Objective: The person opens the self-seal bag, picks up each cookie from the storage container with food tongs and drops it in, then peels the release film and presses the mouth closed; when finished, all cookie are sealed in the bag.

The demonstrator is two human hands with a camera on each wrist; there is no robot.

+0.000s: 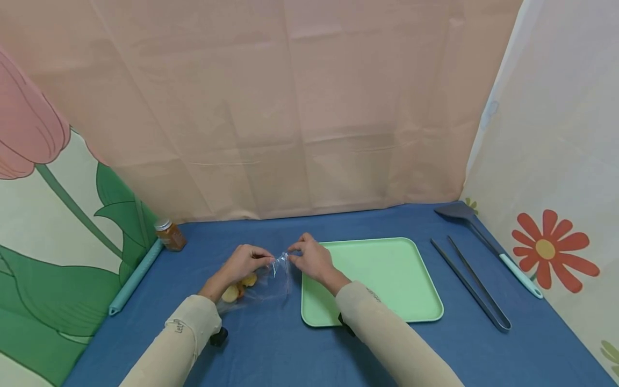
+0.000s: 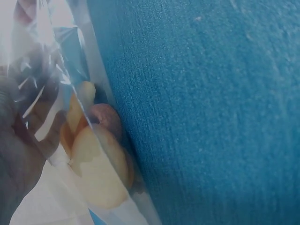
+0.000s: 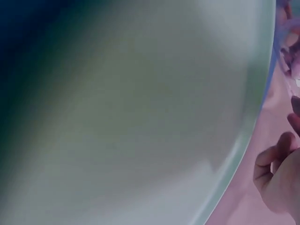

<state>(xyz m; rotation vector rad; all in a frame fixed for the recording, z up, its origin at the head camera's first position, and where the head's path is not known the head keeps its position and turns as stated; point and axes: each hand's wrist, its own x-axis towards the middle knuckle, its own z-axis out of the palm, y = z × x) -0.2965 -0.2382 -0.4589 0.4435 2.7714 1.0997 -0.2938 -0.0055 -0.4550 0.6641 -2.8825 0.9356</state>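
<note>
Looks like the handling of the bag's upper edge is the step in hand. A clear plastic bag [image 1: 272, 287] is held up by its top edge, just left of the green tray [image 1: 382, 277], with its lower part down near the cloth. One side is pinched by the left hand [image 1: 244, 264], the other by the right hand [image 1: 313, 259], thumb and fingertips brought narrow on both. Round pale pieces [image 2: 101, 168] can be seen inside, along with a reddish one; what exactly they are can't be told. Thin film like that probably slips easily, so a light but firm pinch on both sides seems called for, with the contents kept low.

As for the surface, it's covered with blue cloth [image 1: 271, 355]. Tongs [image 1: 467, 286] and a spatula [image 1: 486, 238] are laid out right of the tray; a jar [image 1: 170, 236] and a teal roll [image 1: 136, 278] are placed at the far left. The space is closed off by a creased peach sheet [image 1: 300, 118] behind and flower-printed panels [image 1: 545, 249] at the sides.
</note>
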